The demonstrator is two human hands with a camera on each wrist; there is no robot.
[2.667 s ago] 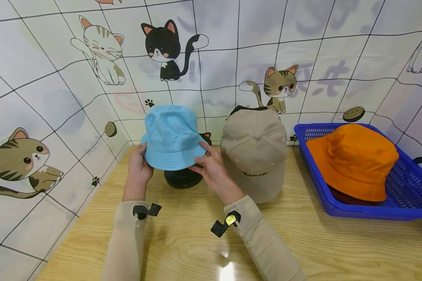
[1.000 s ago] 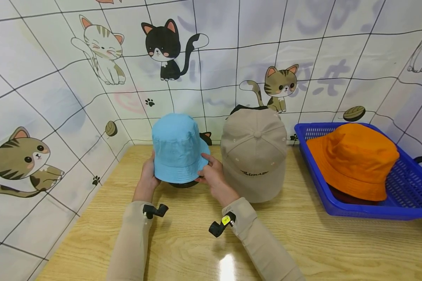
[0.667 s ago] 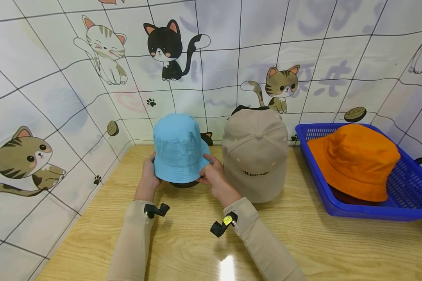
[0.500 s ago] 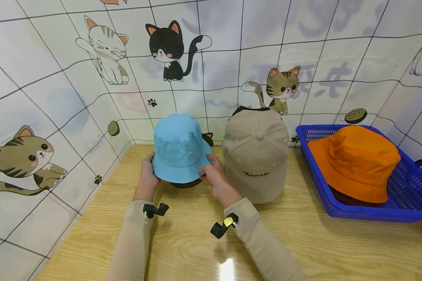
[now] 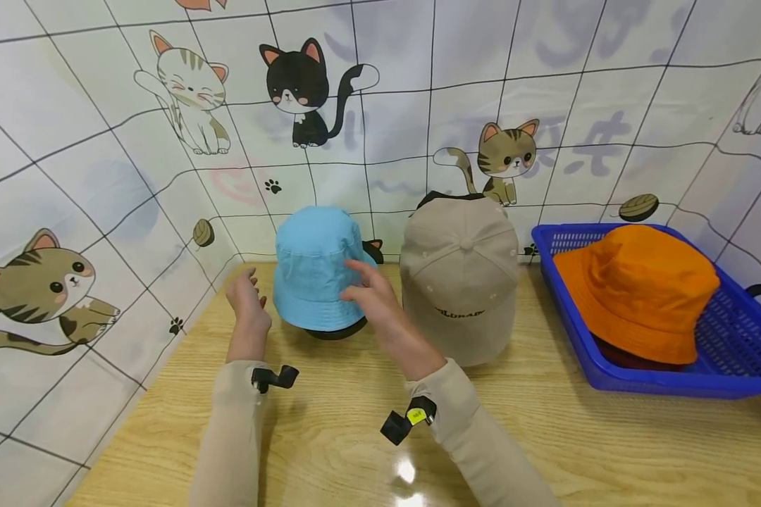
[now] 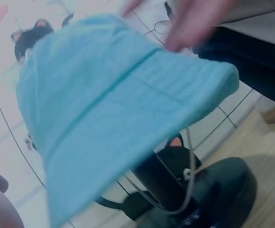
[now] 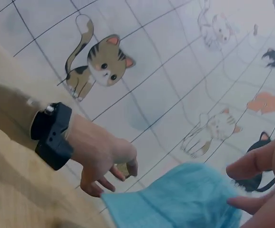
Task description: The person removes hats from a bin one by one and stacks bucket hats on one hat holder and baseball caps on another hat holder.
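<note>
A light blue bucket hat (image 5: 317, 253) sits upright on a stand with a black round base (image 5: 337, 332). The left wrist view shows the stand's dark post (image 6: 159, 178) under the brim, with a thin cord hanging beside it. My left hand (image 5: 249, 304) is off to the left of the hat, apart from it, fingers loosely bent around nothing. Over the hat's right side in the head view is my right hand (image 5: 390, 313), thumb and fingers spread. Whether its fingertips touch the cloth I cannot tell; nothing is gripped.
Close on the right, a beige baseball cap (image 5: 463, 282) is propped up, its support mostly hidden. Farther right, a blue plastic basket (image 5: 609, 380) holds an orange bucket hat (image 5: 647, 292) with something dark red beneath. A cat-patterned wall covering (image 5: 393, 127) stands behind the wooden table (image 5: 330, 436).
The light blue hat was lowered onto its stand while both hands held its brim. Since then the hands have let go; the left moved away leftward, the right shifted up.
</note>
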